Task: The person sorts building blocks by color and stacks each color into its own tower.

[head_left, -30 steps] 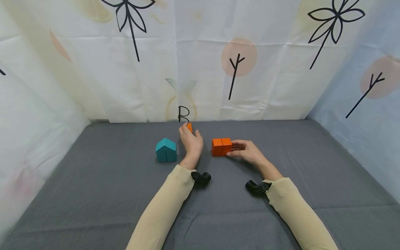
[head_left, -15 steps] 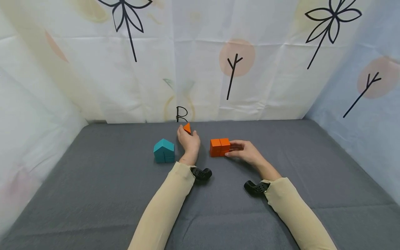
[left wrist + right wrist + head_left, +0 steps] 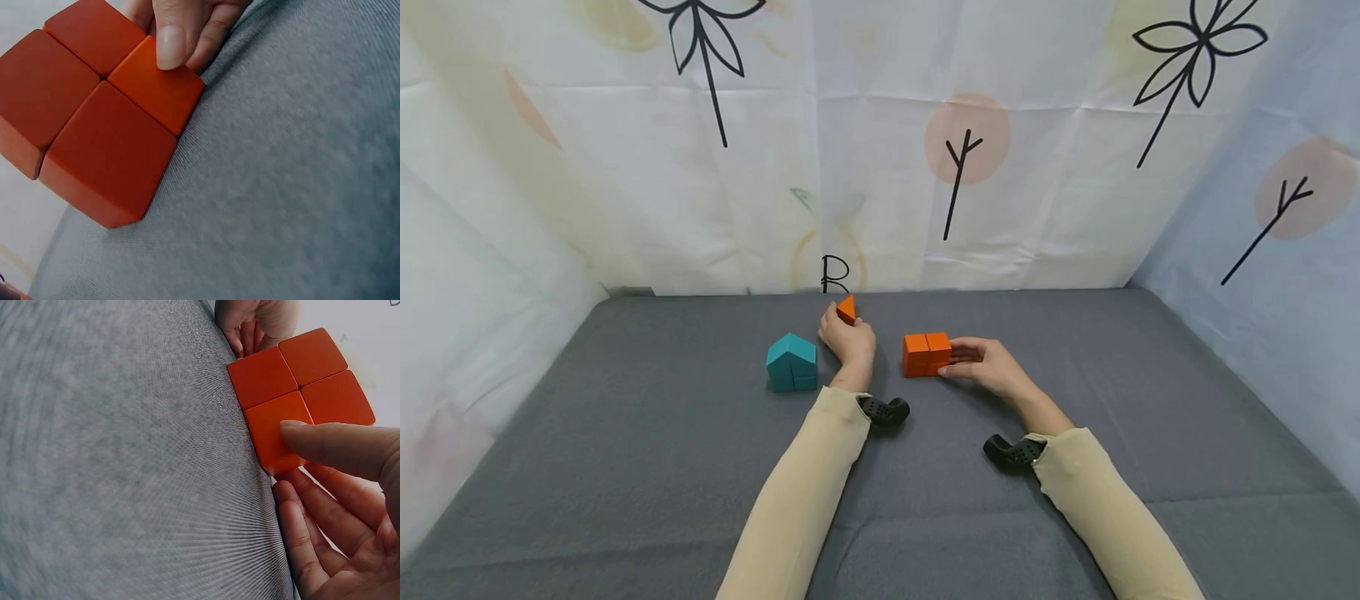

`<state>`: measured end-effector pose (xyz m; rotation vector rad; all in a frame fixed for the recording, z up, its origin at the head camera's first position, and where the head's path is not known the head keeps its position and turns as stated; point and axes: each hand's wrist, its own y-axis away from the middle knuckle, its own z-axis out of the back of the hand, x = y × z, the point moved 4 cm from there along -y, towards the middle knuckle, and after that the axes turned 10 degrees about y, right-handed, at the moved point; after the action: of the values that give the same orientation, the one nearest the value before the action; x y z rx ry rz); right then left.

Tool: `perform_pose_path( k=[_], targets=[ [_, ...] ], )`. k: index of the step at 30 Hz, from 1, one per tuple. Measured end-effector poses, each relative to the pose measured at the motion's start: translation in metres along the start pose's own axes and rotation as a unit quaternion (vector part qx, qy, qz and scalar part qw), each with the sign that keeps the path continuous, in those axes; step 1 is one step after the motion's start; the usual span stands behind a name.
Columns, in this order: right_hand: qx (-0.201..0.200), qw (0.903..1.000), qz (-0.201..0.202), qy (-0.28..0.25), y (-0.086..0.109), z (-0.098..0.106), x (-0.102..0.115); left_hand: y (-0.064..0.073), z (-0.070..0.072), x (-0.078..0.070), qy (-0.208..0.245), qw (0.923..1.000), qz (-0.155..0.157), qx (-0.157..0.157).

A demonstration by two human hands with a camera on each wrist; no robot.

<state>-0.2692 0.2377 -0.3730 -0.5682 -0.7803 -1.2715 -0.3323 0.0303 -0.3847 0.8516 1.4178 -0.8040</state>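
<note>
In the head view my left hand (image 3: 848,343) holds an orange triangular block (image 3: 847,309) between thumb and fingers, near the far edge of the cloth. My right hand (image 3: 988,367) pinches a lower block of an orange two-by-two block stack (image 3: 916,356). In the right wrist view its thumb (image 3: 325,442) presses the face of the bright orange block (image 3: 272,437), with the other fingers beyond it. The left wrist view shows the same stacked blocks (image 3: 112,144) standing together. A teal house-shaped block group (image 3: 792,363) stands left of my left hand.
Grey cloth (image 3: 625,467) covers the table. A white printed curtain (image 3: 880,167) rises along the back edge, with more fabric at both sides. Each wrist carries a black strap-on device, the left one (image 3: 886,412) lying near the middle.
My left hand has shifted slightly left, and more of the triangular block shows, turned between its fingers. The right hand stays on the orange stack. The head view has drifted a little.
</note>
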Motion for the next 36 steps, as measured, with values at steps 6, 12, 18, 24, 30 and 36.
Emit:
perform_pose_path(
  k=[6,12,18,24,30,36],
  targets=[
    [-0.002,1.0,0.002,0.002,0.001,0.0,0.0,0.002,0.003,-0.001,-0.003,0.9999,-0.009,-0.007],
    [-0.005,1.0,0.001,0.004,0.001,0.001,-0.001,0.007,0.003,-0.001,-0.008,0.9999,-0.011,0.007],
    [-0.008,0.9999,0.004,0.006,0.0,0.002,-0.001,0.011,0.004,-0.004,0.021,0.9995,-0.004,0.025],
    [-0.007,1.0,0.0,0.006,0.0,0.002,-0.001,0.015,0.004,-0.007,0.065,0.9969,0.009,0.044],
    [-0.004,1.0,0.005,0.001,0.0,0.0,0.0,0.018,0.002,-0.006,0.123,0.9887,0.046,0.072],
    [-0.003,1.0,0.007,0.0,0.0,0.0,0.001,0.021,-0.002,-0.008,0.179,0.9757,0.08,0.097]
  ],
)
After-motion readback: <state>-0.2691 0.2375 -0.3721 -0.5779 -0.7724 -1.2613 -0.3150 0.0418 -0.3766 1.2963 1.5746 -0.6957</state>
